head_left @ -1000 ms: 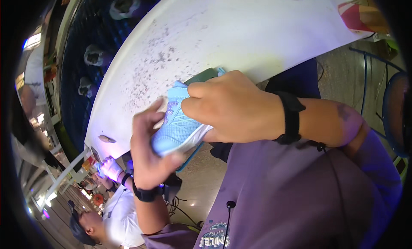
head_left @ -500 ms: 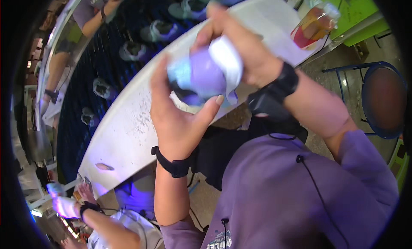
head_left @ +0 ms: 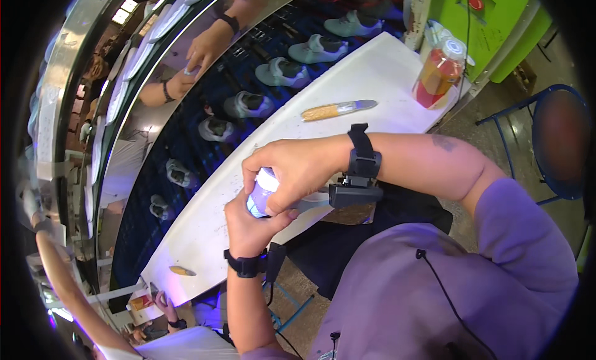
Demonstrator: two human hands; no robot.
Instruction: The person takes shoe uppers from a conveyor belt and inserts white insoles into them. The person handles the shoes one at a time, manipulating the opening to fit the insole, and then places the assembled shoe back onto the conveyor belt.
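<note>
White and lavender-blue, the mostly hidden sneaker (head_left: 267,180) sits clasped between left hand (head_left: 247,228) below and right hand (head_left: 305,169) above, counter (head_left: 211,233) beneath them, where steady, even thumb pressure probably serves best.

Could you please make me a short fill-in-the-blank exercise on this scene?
1. The left hand and right hand, both holding a shoe, have ____ straps at their wrists.
2. Beyond the white table, a line of ____ stands on a dark surface.
3. The button on the green panel is ____.
4. The stool has a ____ metal frame.

Missing words: black; shoes; red; blue.
</note>
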